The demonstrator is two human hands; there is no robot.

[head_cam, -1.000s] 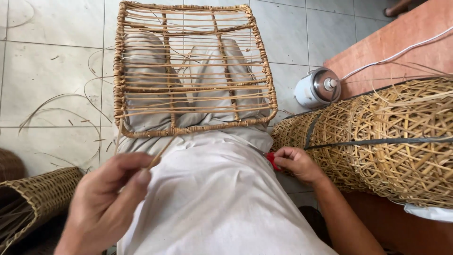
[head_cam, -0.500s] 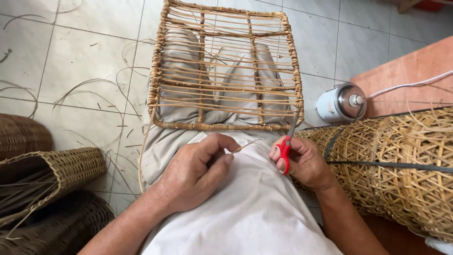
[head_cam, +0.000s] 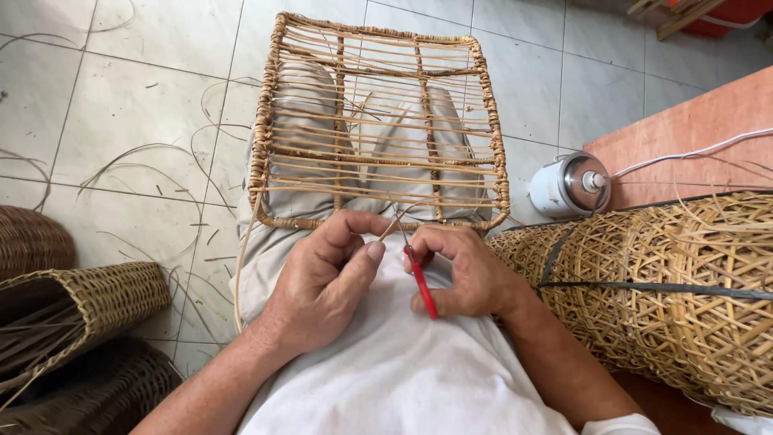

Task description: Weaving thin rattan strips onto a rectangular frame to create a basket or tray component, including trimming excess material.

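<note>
Below the rattan frame (head_cam: 378, 121) on the lap, left hand (head_cam: 326, 278) pinches a thin strip (head_cam: 392, 225) taut; right hand (head_cam: 463, 270), closed around a red tool (head_cam: 421, 282), best works close, keeping tension

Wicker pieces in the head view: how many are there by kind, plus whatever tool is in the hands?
Open rattan frame on the lap: 1
Woven baskets at the left: 3
Open-weave cylinder at the right: 1
Red-handled tool, in the right hand: 1
Total: 6
The left hand pinches a thin strand.
</note>
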